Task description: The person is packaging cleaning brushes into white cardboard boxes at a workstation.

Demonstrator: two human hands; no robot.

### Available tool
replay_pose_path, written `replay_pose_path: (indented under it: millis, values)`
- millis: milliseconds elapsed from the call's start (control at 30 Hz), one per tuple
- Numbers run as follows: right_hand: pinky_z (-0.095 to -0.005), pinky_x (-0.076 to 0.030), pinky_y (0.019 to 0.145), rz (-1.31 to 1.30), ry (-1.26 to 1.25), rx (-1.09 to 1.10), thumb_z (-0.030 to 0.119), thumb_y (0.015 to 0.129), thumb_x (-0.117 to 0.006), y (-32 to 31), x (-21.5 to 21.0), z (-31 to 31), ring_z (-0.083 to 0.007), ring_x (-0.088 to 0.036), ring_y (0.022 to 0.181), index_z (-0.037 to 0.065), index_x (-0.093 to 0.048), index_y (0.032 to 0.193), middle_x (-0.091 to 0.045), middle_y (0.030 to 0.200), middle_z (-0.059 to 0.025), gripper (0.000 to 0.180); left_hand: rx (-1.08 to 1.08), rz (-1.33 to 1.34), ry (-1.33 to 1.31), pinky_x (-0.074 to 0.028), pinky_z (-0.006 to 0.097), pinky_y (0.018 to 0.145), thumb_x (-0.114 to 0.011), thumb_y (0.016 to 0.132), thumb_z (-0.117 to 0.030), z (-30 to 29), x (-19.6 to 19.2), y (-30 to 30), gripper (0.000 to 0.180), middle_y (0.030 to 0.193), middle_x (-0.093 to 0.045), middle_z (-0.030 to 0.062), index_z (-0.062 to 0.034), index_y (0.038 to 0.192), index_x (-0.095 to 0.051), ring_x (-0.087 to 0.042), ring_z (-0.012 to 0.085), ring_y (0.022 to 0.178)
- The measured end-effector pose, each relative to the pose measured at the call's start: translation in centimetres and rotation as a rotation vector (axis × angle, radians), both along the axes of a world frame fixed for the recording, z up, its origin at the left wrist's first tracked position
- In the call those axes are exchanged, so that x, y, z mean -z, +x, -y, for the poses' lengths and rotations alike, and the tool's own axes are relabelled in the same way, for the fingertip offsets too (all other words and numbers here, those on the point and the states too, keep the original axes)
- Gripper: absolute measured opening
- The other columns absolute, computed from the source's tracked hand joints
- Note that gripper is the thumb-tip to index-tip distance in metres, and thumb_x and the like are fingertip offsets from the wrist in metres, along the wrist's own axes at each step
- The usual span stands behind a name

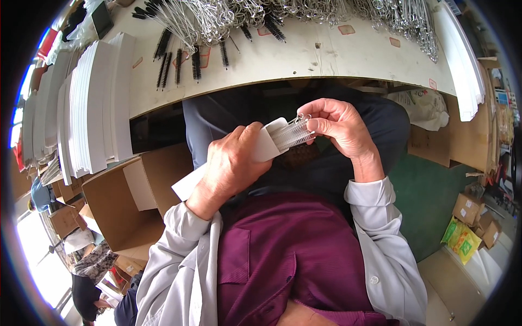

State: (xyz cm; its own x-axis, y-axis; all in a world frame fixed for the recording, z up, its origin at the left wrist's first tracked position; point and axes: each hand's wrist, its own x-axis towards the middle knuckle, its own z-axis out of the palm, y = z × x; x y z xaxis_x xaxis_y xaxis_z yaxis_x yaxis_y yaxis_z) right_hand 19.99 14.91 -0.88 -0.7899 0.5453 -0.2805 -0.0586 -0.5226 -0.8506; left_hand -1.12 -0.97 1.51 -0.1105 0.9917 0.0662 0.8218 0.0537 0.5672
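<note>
A flat white card sleeve (267,142), smooth and matte with a squared open end, was held in the left hand (231,163), the fingers (247,136) wrapped together around its middle so that one end stuck out past the wrist and the open end pointed to the right. A small bundle of thin wire brushes (292,133), with pale bristly bodies and twisted metal loops at the top, was pinched in the right hand (340,127); the thumb and fingers (321,111) were clamped on the looped ends, and the bristled part lay at the mouth of the sleeve, touching it. Both were held above the lap, just in front of the edge of the worktop (304,60), over dark trousers and a maroon shirt (283,255) worn under a light grey jacket.

The worktop was a pale, scuffed board with a curved front edge. Black bristle brushes (176,62) with wire stems were laid on it in short rows, and a tangled heap of shiny wire loops (337,11) was spread along its far side. Tall stacks of white card sheets (95,103) were stood on edge at the left. An open brown cardboard box (128,201) with a plain corrugated wall was placed below them, beside the left knee. Smaller cartons and a yellow-green packet (461,239) were seen on the floor at the right.
</note>
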Motion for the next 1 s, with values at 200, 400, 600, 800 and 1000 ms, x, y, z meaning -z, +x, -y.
replay_pose_path:
  millis: [200,400,600,800,1000]
  values:
    - [-0.0300,-0.061,0.067,-0.199,-0.284,-0.004,0.011,0.097,-0.073,0.5,1.1,-0.2,-0.0138,-0.070,0.075,-0.001,-0.072,0.116,-0.072,0.089,-0.0060,0.022,0.053,0.043,-0.002,-0.060,0.042,0.071,-0.088,0.070,-0.014,0.0,-0.4,-0.1,0.056,0.093,-0.071,0.0136,-0.0043,0.120,-0.064,-0.073,0.0341,0.082]
    - [-0.0278,-0.059,0.065,-0.062,-0.251,0.044,0.015,0.099,-0.071,0.4,0.5,-0.5,-0.0123,-0.069,0.071,0.000,-0.073,0.115,-0.072,0.087,-0.0046,0.022,0.097,-0.081,0.009,-0.059,0.042,0.067,-0.086,0.071,-0.014,0.5,0.1,-0.2,0.059,0.087,-0.067,0.0112,-0.0054,0.124,-0.062,-0.071,0.0331,0.076]
    - [-0.0278,-0.060,0.068,-0.052,-0.270,0.040,0.015,0.099,-0.071,0.6,-0.1,-1.4,-0.0143,-0.071,0.075,0.000,-0.073,0.115,-0.072,0.088,-0.0061,0.022,0.134,-0.097,0.082,-0.058,0.039,0.063,-0.083,0.071,-0.013,0.5,0.0,-0.1,0.061,0.083,-0.061,0.0091,-0.0035,0.126,-0.057,-0.069,0.0274,0.074]
    - [-0.0306,-0.063,0.078,-0.086,-0.256,0.071,0.009,0.097,-0.072,0.5,-0.1,-0.7,-0.0199,-0.074,0.089,-0.003,-0.071,0.120,-0.074,0.096,-0.0101,0.026,0.121,-0.149,0.070,-0.058,0.039,0.062,-0.082,0.071,-0.012,0.4,-0.1,-0.3,0.063,0.082,-0.060,0.0089,-0.0031,0.128,-0.057,-0.068,0.0270,0.072]
    - [-0.0296,-0.063,0.076,-0.117,-0.109,0.077,0.007,0.096,-0.073,0.5,-0.4,-0.2,-0.0192,-0.074,0.091,-0.001,-0.068,0.127,-0.073,0.103,-0.0093,0.033,0.116,-0.099,0.080,-0.058,0.040,0.062,-0.082,0.071,-0.011,0.3,0.0,-0.4,0.066,0.082,-0.060,0.0087,-0.0041,0.132,-0.057,-0.068,0.0279,0.070]
